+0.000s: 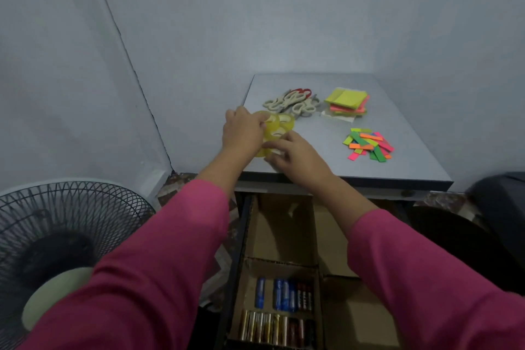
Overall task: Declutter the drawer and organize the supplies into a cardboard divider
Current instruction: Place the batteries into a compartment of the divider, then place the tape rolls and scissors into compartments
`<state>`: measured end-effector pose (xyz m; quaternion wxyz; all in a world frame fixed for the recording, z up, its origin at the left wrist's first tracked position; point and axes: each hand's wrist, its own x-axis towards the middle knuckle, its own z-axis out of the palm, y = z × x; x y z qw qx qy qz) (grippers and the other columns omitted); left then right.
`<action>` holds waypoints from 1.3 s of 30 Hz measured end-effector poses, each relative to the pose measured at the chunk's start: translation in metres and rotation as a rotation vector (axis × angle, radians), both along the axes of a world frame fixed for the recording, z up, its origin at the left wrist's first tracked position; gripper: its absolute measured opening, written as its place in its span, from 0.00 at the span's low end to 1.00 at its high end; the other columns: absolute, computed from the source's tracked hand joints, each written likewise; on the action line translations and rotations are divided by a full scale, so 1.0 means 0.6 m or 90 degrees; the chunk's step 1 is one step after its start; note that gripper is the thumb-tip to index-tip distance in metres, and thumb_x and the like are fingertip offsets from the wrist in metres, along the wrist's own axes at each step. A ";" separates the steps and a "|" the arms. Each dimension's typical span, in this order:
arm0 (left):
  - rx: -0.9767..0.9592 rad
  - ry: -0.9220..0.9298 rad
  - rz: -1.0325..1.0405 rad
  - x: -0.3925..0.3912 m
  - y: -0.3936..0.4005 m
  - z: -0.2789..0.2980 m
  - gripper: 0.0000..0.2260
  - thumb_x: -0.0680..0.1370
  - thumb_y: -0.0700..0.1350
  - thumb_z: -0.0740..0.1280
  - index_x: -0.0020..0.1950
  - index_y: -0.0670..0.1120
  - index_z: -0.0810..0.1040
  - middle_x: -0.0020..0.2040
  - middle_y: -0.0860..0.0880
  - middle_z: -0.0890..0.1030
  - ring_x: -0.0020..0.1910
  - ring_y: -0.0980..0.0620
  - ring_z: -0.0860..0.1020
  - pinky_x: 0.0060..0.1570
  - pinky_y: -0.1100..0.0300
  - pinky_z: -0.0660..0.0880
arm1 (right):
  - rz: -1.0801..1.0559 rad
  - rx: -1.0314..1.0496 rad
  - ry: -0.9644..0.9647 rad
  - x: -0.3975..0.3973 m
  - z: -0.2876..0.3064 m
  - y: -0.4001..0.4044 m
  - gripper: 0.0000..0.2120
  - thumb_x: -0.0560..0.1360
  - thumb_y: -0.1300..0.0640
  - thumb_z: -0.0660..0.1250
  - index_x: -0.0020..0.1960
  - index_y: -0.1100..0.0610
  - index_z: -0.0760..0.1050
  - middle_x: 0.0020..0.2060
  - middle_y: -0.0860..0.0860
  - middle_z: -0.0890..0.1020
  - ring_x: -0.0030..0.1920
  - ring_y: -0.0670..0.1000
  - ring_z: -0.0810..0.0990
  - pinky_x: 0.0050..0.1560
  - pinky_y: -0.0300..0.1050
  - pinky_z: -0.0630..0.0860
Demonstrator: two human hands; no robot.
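Several yellowish clear tape rolls (279, 126) sit clustered near the left front of the grey tabletop (412, 133). My left hand (243, 129) curls round the rolls from the left, and my right hand (295, 153) grips them from the front right. Below the table the drawer stands pulled out with a cardboard divider (279, 261) inside. Its near left compartment holds several batteries (279, 310), blue, red and gold. The far left compartment (281, 230) looks bare. My right sleeve hides much of the divider's right side.
Several scissors (292, 102) lie at the back of the tabletop. To their right sit a stack of sticky notes (348, 102) and a heap of coloured paper strips (368, 145). A floor fan (65, 236) stands at the lower left, a dark chair (494, 207) at the right.
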<state>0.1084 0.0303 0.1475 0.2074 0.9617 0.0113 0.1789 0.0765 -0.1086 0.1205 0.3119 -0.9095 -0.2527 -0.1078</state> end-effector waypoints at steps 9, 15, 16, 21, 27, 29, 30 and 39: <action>0.004 0.051 -0.014 0.022 -0.003 0.011 0.13 0.81 0.51 0.61 0.63 0.54 0.78 0.55 0.44 0.74 0.63 0.44 0.66 0.57 0.51 0.68 | -0.150 0.112 0.080 0.028 -0.002 0.000 0.17 0.80 0.57 0.59 0.68 0.51 0.72 0.58 0.54 0.70 0.51 0.50 0.74 0.52 0.38 0.67; -0.010 0.000 -0.006 0.012 -0.006 0.004 0.11 0.81 0.48 0.62 0.60 0.52 0.80 0.53 0.44 0.75 0.60 0.43 0.67 0.56 0.51 0.71 | -0.199 0.076 0.102 0.041 0.003 0.005 0.13 0.79 0.58 0.60 0.62 0.52 0.76 0.53 0.54 0.70 0.51 0.55 0.75 0.49 0.41 0.67; -0.013 -0.014 -0.003 0.010 -0.006 0.003 0.11 0.81 0.48 0.62 0.60 0.52 0.80 0.54 0.43 0.76 0.60 0.43 0.67 0.55 0.51 0.71 | -0.201 0.072 0.096 0.040 0.002 0.004 0.12 0.79 0.57 0.61 0.61 0.52 0.76 0.52 0.54 0.69 0.50 0.55 0.75 0.49 0.41 0.67; -0.035 -0.051 -0.011 -0.012 -0.004 0.002 0.12 0.81 0.49 0.61 0.62 0.52 0.79 0.54 0.44 0.77 0.59 0.45 0.67 0.51 0.55 0.68 | -0.212 0.038 0.076 0.038 0.003 0.004 0.10 0.80 0.58 0.60 0.60 0.54 0.74 0.54 0.55 0.69 0.48 0.56 0.75 0.47 0.41 0.67; -0.085 -0.086 -0.048 -0.057 -0.003 0.004 0.12 0.80 0.49 0.63 0.61 0.51 0.80 0.53 0.45 0.78 0.57 0.47 0.67 0.50 0.59 0.64 | -0.236 0.017 0.053 0.009 0.015 -0.013 0.10 0.81 0.58 0.58 0.60 0.53 0.73 0.56 0.56 0.70 0.49 0.56 0.76 0.49 0.44 0.72; -0.082 -0.103 -0.071 -0.080 -0.004 0.000 0.12 0.80 0.49 0.63 0.60 0.50 0.80 0.52 0.46 0.77 0.56 0.47 0.68 0.49 0.60 0.63 | -0.228 0.044 0.049 -0.014 0.022 -0.024 0.10 0.81 0.57 0.59 0.61 0.53 0.73 0.57 0.55 0.70 0.49 0.54 0.75 0.49 0.43 0.72; -0.082 -0.115 -0.085 -0.094 -0.002 -0.003 0.11 0.80 0.49 0.63 0.60 0.50 0.81 0.51 0.46 0.77 0.56 0.48 0.68 0.49 0.61 0.62 | -0.221 0.058 0.043 -0.029 0.024 -0.030 0.10 0.81 0.57 0.60 0.61 0.53 0.73 0.58 0.54 0.70 0.49 0.52 0.74 0.48 0.42 0.72; -0.031 -0.249 -0.212 -0.245 0.032 -0.109 0.13 0.78 0.50 0.62 0.56 0.46 0.82 0.47 0.50 0.77 0.49 0.52 0.69 0.48 0.68 0.65 | -0.124 0.049 -0.044 -0.190 -0.038 -0.100 0.11 0.77 0.56 0.66 0.59 0.52 0.75 0.54 0.46 0.70 0.44 0.39 0.72 0.42 0.29 0.70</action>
